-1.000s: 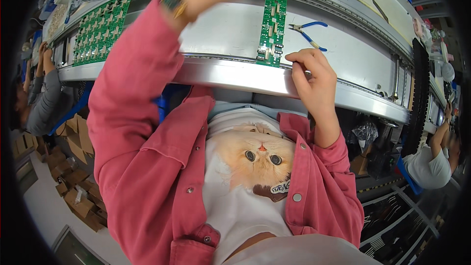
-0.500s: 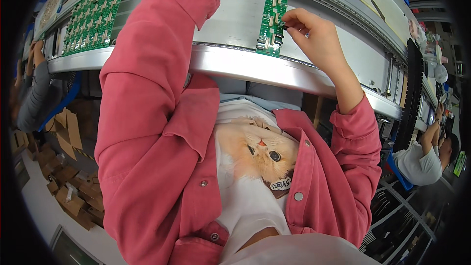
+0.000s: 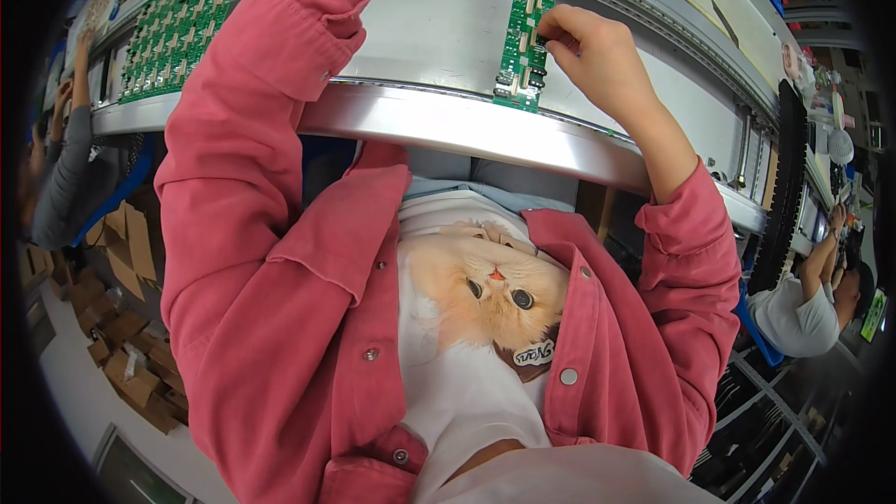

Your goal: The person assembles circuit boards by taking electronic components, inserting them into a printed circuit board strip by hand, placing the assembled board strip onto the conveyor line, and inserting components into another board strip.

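The metal front rail (image 3: 467, 126) comes through to me smooth and glossy. On the green circuit board (image 3: 525, 30), I see a faint sheen between raised parts. The pink jacket (image 3: 266, 252) looks matt cloth with metal snaps (image 3: 568, 376); the boxes (image 3: 140, 385), dull cardboard.

A long, narrow green circuit board (image 3: 512, 49) spans the metal track, its near end at the broad silver near rail (image 3: 448, 119) and its far end reaching the opposite side, leaning slightly right. Pale, slim connectors dot its face from end to end, while darker parts cluster toward the near end. The bent fingers of the right hand (image 3: 588, 47) meet its right edge around mid-length, beside a small dark part (image 3: 539, 40); whether that part is gripped or seated is too small to tell.
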`<action>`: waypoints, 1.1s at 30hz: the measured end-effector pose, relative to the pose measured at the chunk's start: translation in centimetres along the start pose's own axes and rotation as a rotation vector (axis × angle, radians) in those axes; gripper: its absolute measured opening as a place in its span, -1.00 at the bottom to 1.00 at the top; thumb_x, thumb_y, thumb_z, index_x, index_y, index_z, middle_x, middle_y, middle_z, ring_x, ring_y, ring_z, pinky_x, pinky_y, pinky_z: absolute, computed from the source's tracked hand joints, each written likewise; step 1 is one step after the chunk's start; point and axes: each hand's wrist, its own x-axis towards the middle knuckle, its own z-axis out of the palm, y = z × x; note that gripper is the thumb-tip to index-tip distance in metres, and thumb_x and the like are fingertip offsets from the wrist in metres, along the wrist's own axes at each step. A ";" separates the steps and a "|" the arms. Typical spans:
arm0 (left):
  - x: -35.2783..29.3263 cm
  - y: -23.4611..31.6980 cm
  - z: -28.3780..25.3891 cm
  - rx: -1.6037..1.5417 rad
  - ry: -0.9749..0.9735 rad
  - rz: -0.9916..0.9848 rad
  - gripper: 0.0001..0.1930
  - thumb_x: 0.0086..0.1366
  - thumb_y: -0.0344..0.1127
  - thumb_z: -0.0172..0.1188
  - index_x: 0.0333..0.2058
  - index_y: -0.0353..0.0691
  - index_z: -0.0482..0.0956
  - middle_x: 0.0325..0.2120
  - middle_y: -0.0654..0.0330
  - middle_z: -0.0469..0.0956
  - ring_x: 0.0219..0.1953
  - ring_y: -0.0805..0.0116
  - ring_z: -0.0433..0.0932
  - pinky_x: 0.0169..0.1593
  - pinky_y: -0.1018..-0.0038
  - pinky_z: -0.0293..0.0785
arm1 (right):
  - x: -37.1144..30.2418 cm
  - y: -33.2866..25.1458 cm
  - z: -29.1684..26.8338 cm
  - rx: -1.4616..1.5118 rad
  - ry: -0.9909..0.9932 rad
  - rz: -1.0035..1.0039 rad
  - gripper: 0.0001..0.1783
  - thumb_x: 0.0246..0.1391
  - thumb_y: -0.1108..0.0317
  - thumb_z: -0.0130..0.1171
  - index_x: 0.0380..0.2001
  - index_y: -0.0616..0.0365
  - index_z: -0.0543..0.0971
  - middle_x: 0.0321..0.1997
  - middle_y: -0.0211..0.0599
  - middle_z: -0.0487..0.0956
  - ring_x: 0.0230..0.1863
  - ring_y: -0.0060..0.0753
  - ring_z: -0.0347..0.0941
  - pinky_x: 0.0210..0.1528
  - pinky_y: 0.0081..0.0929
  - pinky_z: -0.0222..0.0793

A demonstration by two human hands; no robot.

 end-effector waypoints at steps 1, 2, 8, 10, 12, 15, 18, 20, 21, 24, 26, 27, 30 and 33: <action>-0.2 -0.1 0.1 -0.034 -0.017 0.007 -0.85 0.01 -0.42 0.11 -0.45 -0.32 0.61 -0.59 0.10 0.58 -0.57 0.18 0.49 -0.39 0.40 0.45 | 0.1 -0.1 0.0 -0.009 0.000 -0.005 -0.84 -0.12 0.57 0.09 -0.40 0.18 0.56 -0.42 -0.31 0.61 -0.52 -0.25 0.46 -0.39 -0.42 0.37; -0.5 -0.1 0.2 -0.068 -0.033 0.014 -0.84 0.02 -0.42 0.10 -0.44 -0.33 0.61 -0.59 0.11 0.58 -0.58 0.19 0.49 -0.39 0.41 0.45 | 0.1 -0.1 -0.1 -0.018 0.000 -0.009 -0.85 -0.12 0.57 0.09 -0.41 0.19 0.56 -0.41 -0.30 0.61 -0.52 -0.24 0.46 -0.38 -0.41 0.37; -1.2 1.6 -0.2 -0.129 -0.147 -0.029 -0.83 0.03 -0.42 0.10 -0.40 -0.33 0.61 -0.58 0.14 0.57 -0.59 0.24 0.47 -0.42 0.44 0.43 | 0.7 -0.3 -0.5 -0.084 -0.050 -0.017 -0.86 -0.14 0.57 0.07 -0.47 0.21 0.60 -0.43 -0.28 0.60 -0.51 -0.20 0.46 -0.36 -0.38 0.38; -1.8 2.6 -0.7 -0.132 -0.147 -0.043 -0.83 0.03 -0.42 0.10 -0.40 -0.34 0.60 -0.59 0.13 0.57 -0.59 0.25 0.46 -0.42 0.44 0.43 | 1.0 -0.3 -0.7 -0.094 -0.051 -0.019 -0.86 -0.15 0.56 0.08 -0.47 0.20 0.60 -0.43 -0.28 0.60 -0.51 -0.21 0.46 -0.36 -0.38 0.38; -2.4 3.5 -1.2 -0.149 -0.158 -0.065 -0.83 0.03 -0.42 0.11 -0.40 -0.35 0.59 -0.59 0.12 0.56 -0.59 0.26 0.46 -0.43 0.45 0.43 | 1.1 -0.1 -1.1 -0.116 -0.051 -0.009 -0.85 -0.15 0.55 0.08 -0.46 0.20 0.61 -0.43 -0.28 0.61 -0.51 -0.23 0.46 -0.36 -0.40 0.38; -3.3 2.5 -1.3 -0.155 -0.193 -0.075 -0.83 0.03 -0.42 0.10 -0.40 -0.36 0.58 -0.59 0.09 0.55 -0.59 0.23 0.46 -0.43 0.44 0.43 | 1.6 0.0 -1.5 -0.144 -0.055 -0.009 -0.84 -0.15 0.53 0.09 -0.45 0.19 0.63 -0.44 -0.28 0.61 -0.51 -0.27 0.46 -0.36 -0.42 0.39; -4.2 0.5 -0.4 -0.170 -0.294 -0.065 -0.83 0.05 -0.42 0.08 -0.41 -0.38 0.57 -0.58 0.02 0.55 -0.57 0.14 0.48 -0.40 0.39 0.45 | 2.5 0.6 -2.0 -0.173 -0.063 -0.008 -0.82 -0.15 0.51 0.09 -0.44 0.18 0.64 -0.44 -0.29 0.61 -0.51 -0.30 0.47 -0.35 -0.44 0.40; -4.4 2.3 -1.0 -0.164 -0.330 -0.101 -0.85 0.05 -0.43 0.11 -0.40 -0.35 0.57 -0.55 0.07 0.55 -0.55 0.18 0.47 -0.39 0.40 0.44 | 3.4 1.3 -2.3 -0.186 -0.068 -0.004 -0.82 -0.15 0.50 0.10 -0.43 0.17 0.65 -0.45 -0.29 0.61 -0.51 -0.32 0.47 -0.35 -0.45 0.41; -4.8 4.7 -1.9 -0.147 -0.357 -0.115 -0.87 0.05 -0.44 0.14 -0.40 -0.32 0.58 -0.52 0.13 0.56 -0.54 0.21 0.46 -0.38 0.41 0.43 | 3.5 1.3 -3.1 -0.194 -0.047 -0.009 -0.82 -0.15 0.50 0.10 -0.43 0.17 0.65 -0.45 -0.29 0.61 -0.51 -0.32 0.47 -0.35 -0.45 0.41; -5.6 7.4 -2.6 -0.134 -0.429 -0.175 -0.90 0.05 -0.46 0.19 -0.40 -0.26 0.58 -0.45 0.24 0.56 -0.51 0.29 0.45 -0.37 0.42 0.41 | 7.8 6.1 -3.3 -0.436 0.123 0.073 -0.84 -0.10 0.49 0.06 -0.43 0.20 0.60 -0.46 -0.15 0.60 -0.47 -0.20 0.47 -0.35 -0.42 0.40; -6.6 7.4 -1.6 -0.100 -0.381 -0.121 -0.92 0.05 -0.47 0.18 -0.42 -0.25 0.59 -0.48 0.24 0.56 -0.52 0.31 0.44 -0.38 0.43 0.41 | 10.6 10.6 -2.7 -0.457 0.094 0.198 -0.83 -0.14 0.50 0.01 -0.44 0.22 0.56 -0.45 0.00 0.58 -0.41 0.06 0.49 -0.29 -0.23 0.40; -7.2 7.4 -1.0 -0.083 -0.356 -0.095 -0.92 0.05 -0.47 0.18 -0.43 -0.25 0.59 -0.49 0.24 0.56 -0.52 0.32 0.43 -0.39 0.44 0.40 | 11.3 11.7 -2.7 -0.511 0.065 0.243 -0.81 -0.13 0.47 -0.01 -0.41 0.22 0.56 -0.42 0.04 0.57 -0.37 0.15 0.47 -0.27 -0.16 0.38; -8.1 7.4 -0.4 -0.041 -0.328 -0.056 -0.93 0.05 -0.47 0.16 -0.45 -0.25 0.59 -0.50 0.21 0.56 -0.53 0.29 0.44 -0.39 0.42 0.41 | 12.8 12.7 -1.8 -0.556 0.056 0.300 -0.78 -0.12 0.44 -0.02 -0.37 0.21 0.55 -0.40 0.06 0.57 -0.34 0.22 0.46 -0.25 -0.11 0.37; -8.5 7.5 0.0 0.007 -0.325 0.000 -0.94 0.03 -0.46 0.14 -0.48 -0.27 0.57 -0.50 0.14 0.58 -0.54 0.18 0.50 -0.36 0.38 0.44 | 13.1 13.6 -1.2 -0.551 0.117 0.364 -0.77 -0.14 0.46 0.00 -0.34 0.20 0.55 -0.41 0.00 0.56 -0.36 0.17 0.46 -0.27 -0.14 0.37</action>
